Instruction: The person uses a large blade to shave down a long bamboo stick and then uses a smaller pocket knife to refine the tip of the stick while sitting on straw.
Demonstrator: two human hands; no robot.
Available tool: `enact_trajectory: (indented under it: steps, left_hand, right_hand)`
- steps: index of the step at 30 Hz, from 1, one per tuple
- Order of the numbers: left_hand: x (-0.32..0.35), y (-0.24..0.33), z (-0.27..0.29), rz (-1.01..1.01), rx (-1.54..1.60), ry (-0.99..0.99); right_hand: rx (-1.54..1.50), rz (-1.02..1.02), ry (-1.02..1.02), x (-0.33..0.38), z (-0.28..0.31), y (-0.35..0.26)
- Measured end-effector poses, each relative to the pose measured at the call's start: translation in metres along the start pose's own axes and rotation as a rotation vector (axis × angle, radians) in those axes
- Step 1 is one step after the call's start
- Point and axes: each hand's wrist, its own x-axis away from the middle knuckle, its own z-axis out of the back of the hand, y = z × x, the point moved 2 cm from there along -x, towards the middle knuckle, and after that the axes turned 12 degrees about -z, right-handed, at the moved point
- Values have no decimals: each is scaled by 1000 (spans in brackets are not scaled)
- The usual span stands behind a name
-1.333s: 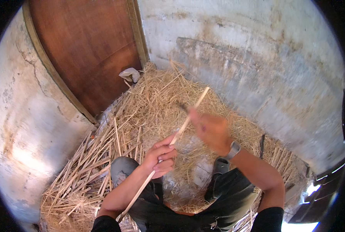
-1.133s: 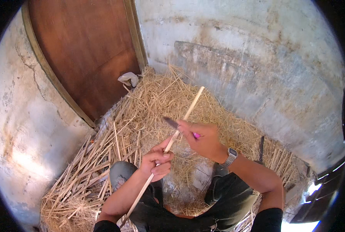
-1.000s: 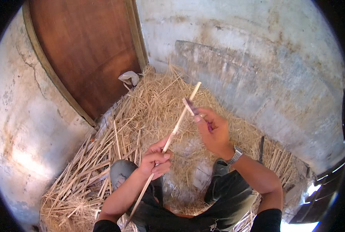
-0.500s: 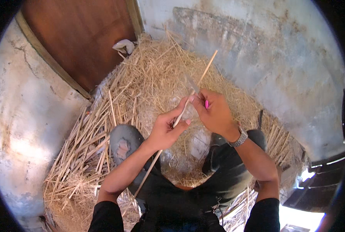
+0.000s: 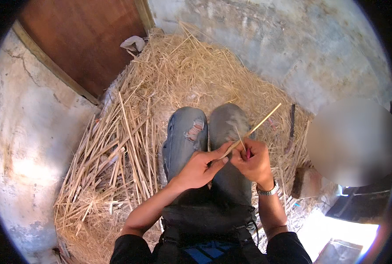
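Observation:
Over my knees, my left hand (image 5: pixel 205 166) pinches a thin pale strip, which looks like split bamboo (image 5: pixel 266 115), between thumb and fingers. The strip slants up to the right, its far end free beyond my hands. Close beside it, my right hand (image 5: pixel 251 159) is closed round a small knife with a pink handle (image 5: pixel 248 153). The knife's thin blade (image 5: pixel 239 133) points up and crosses the strip. Part of the handle is hidden in my fingers.
Fine shavings (image 5: pixel 183 61) cover the floor ahead. Many split strips (image 5: pixel 121 145) lie piled at the left. A brown door (image 5: pixel 81 39) and a white bag (image 5: pixel 133 43) are at the back left. A brick-like block (image 5: pixel 305 182) sits at my right, near a dark flat bar (image 5: pixel 291 125).
My knees have come together and up under my hands. Both hands have moved lower and nearer to me, still holding the strip and the knife. The blurred round patch has appeared at right.

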Motion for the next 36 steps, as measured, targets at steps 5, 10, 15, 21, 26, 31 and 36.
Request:
enact_trajectory:
  steps: [5, 10, 15, 21, 26, 31, 36]
  left_hand:
    - [3, -37, -6, -206, -53, 248]
    - [10, -31, 1, 59, 95, 224]
    - [9, -31, -9, 19, 251, 248]
    - [1, -34, -15, -182, -3, 222]
    - [7, -15, -9, 85, -3, 125]
    - [20, -42, -18, -60, 55, 291]
    - [12, -66, -8, -39, -51, 212]
  right_hand:
    - [21, 137, -244, 31, -3, 10]
    - [-105, 43, -30, 25, 7, 10]
    - [-131, -38, 90, 8, 3, 13]
    - [-100, 67, 177, 1, -19, 7]
    - [-149, 55, 189, -10, -11, 27]
    - [-48, 65, 267, -22, -6, 31]
    - [286, 400, 122, -10, -25, 29]
